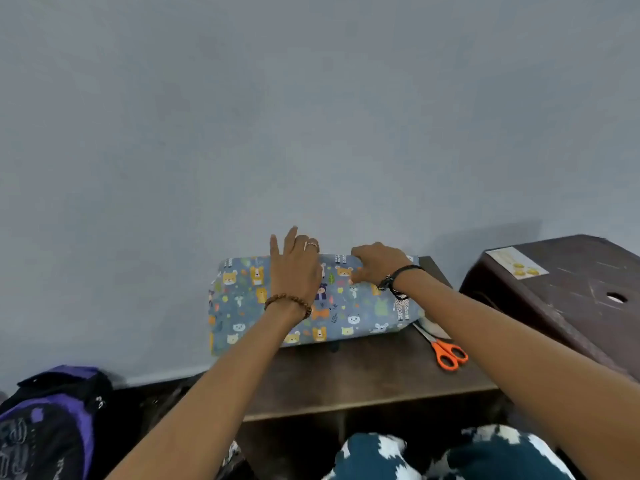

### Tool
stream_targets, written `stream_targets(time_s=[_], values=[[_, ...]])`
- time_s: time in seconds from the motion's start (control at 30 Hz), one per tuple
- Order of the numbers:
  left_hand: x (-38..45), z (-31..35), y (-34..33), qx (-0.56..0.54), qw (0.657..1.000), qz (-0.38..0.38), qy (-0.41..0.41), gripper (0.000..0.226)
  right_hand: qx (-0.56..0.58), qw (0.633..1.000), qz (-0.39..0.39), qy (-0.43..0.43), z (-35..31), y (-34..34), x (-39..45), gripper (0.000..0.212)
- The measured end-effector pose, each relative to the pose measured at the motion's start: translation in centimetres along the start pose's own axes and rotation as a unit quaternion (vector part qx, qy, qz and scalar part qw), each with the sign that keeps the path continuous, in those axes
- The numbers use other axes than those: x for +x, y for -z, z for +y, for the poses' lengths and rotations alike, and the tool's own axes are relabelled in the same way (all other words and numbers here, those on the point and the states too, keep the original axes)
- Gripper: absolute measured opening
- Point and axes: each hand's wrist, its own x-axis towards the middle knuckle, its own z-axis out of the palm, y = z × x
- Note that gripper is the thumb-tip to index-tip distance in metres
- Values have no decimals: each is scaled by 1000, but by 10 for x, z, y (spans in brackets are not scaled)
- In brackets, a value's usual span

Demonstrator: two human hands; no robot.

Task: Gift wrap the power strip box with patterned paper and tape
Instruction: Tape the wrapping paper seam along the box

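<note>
Left hand [294, 268]: grip loose, fingers spread and fairly straight, palm pressing down on the patterned paper [242, 306] near the far edge of the parcel; a ring shows on one finger, a beaded bracelet on the wrist. Right hand [375, 263]: fingers curled over the far edge of the paper just beside the left hand, fingertips hidden behind the fold, so whether this grip pinches the paper or only presses it cannot be told. Box: fully covered by the paper, none of it visible; the parcel lies at the middle of the frame on the far part of the tabletop [363, 375], against the wall, under both hands. Tape: not made out. Scissors [445, 349]: orange handles, right of the parcel, blade tips by a white item half hidden at the parcel's corner. Backpack [52, 420]: lower left, cut off by the frame edge. Dark stool [561, 306]: right edge, partly cut off.
</note>
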Motion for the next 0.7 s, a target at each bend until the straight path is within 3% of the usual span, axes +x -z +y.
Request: stream_targets(time_s=[0.13,0.3,0.47,0.57,0.7], values=[[-11,-2,-32,-51,998,31,32,41,11,997,-77,7,3,-7,48,27],[-46,1,-75,-57,995,-58,63,44,44,984,-174,-20,6,-35,82,31],[-62,7,-93,-128,970,-129,164,45,38,991,-125,-34,6,-55,87,28],[-60,14,-94,-231,926,-155,257,57,69,992,-96,-52,0,-58,81,29],[-52,23,-87,-429,825,-134,343,76,145,980,-102,-87,-14,-59,68,34]])
